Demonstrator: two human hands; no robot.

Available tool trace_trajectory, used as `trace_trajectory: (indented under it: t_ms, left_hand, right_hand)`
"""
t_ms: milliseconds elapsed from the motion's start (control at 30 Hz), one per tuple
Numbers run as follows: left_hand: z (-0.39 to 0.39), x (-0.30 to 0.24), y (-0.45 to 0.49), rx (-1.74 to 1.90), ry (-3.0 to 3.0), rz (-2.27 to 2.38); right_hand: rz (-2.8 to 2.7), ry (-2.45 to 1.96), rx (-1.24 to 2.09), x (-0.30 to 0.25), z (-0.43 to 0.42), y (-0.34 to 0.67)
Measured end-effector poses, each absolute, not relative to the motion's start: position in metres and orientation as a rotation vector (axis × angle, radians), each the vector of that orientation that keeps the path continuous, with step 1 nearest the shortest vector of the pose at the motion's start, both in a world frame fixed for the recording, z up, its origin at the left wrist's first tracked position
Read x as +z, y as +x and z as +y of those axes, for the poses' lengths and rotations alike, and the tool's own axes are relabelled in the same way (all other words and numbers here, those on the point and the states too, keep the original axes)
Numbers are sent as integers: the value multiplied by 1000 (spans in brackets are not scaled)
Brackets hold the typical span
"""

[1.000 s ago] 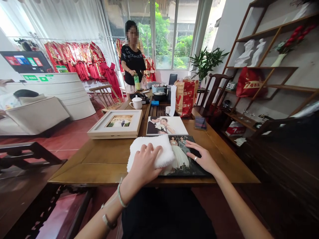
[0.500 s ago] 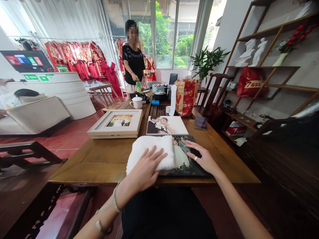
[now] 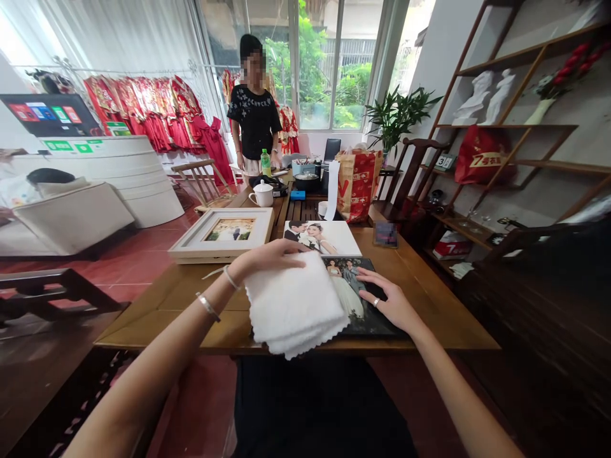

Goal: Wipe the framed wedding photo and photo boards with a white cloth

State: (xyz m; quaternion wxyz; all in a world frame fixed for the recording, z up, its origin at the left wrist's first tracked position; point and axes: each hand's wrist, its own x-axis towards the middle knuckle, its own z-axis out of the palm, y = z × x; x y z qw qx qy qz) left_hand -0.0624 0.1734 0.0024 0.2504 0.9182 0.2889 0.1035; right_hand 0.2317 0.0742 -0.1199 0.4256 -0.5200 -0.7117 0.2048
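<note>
A folded white cloth (image 3: pixel 296 305) with a scalloped edge hangs from my left hand (image 3: pixel 272 257), whose fingers are closed on its far edge, the tips partly hidden. The cloth covers the left part of a dark wedding photo panel (image 3: pixel 377 324), and its lower corner reaches past the table's near edge. My right hand (image 3: pixel 389 299), with a ring on one finger, rests on the right side of that panel, fingers spread and holding nothing. Behind it lies a lighter wedding photo panel (image 3: pixel 344 238). To the left of that is a white-framed picture (image 3: pixel 191 238).
The wooden table (image 3: pixel 157 312) carries a lidded white mug (image 3: pixel 262 194), a red paper bag (image 3: pixel 360 187), a green-labelled bottle (image 3: pixel 265 163) and a small dark square (image 3: pixel 385 234). A person (image 3: pixel 255 114) stands at the far end. Wooden shelves (image 3: pixel 506 127) rise on the right.
My left hand has gone from lying flat on the cloth to gripping its far edge, and the cloth hangs lower toward me. My right hand stays put. The other person's hand has left the bottle.
</note>
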Motion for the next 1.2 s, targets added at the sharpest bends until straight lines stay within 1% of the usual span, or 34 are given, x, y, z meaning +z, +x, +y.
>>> trace_trajectory:
  t_ms: [67, 133, 200, 300, 400, 500, 533, 600, 733, 800, 833, 933, 1000, 1100, 1200]
  left_hand:
    - [160, -6, -47, 416, 2670, 905]
    - [128, -19, -36, 537, 2790, 1037]
    - [90, -36, -31, 462, 2833, 1131]
    - [42, -57, -32, 248, 2874, 1179]
    - [22, -65, -41, 138, 2896, 1221]
    - [21, -59, -56, 147, 2914, 1095]
    - [22, -55, -62, 204, 2903, 1053]
    - [27, -46, -73, 431, 2840, 1068]
    - [40, -32, -82, 1083, 2666, 1207]
    - [48, -32, -78, 1172, 2687, 1178]
    - [51, -34, -75, 1108, 2728, 1164]
    - [61, -46, -63, 700, 2838, 1170]
    - [67, -54, -57, 514, 2834, 1240]
    - [78, -61, -53, 434, 2824, 1308]
    - [92, -65, -51, 373, 2894, 1274]
  right_hand:
    - [-1781, -1297, 511, -119, 73, 233]
    - [-1782, -1292, 513, -119, 72, 235]
    - [-1780, -1289, 515, -119, 70, 236]
    - [-1774, -1290, 515, -119, 69, 235]
    - [-1774, -1291, 516, -118, 68, 234]
    - [-1779, -1292, 518, -116, 68, 236]
    - [-1778, -1294, 519, -116, 69, 237]
    - [-1775, -1296, 523, -117, 70, 239]
    - [-1770, -1287, 529, -118, 72, 242]
    - [-1767, -1290, 529, -118, 72, 242]
    - [-1766, -1291, 527, -118, 71, 241]
    - [-1768, -1297, 524, -115, 68, 238]
    - [-1770, -1299, 522, -113, 66, 237]
    - [-1777, -1292, 515, -113, 65, 236]
    - [-1778, -1293, 510, -115, 66, 236]
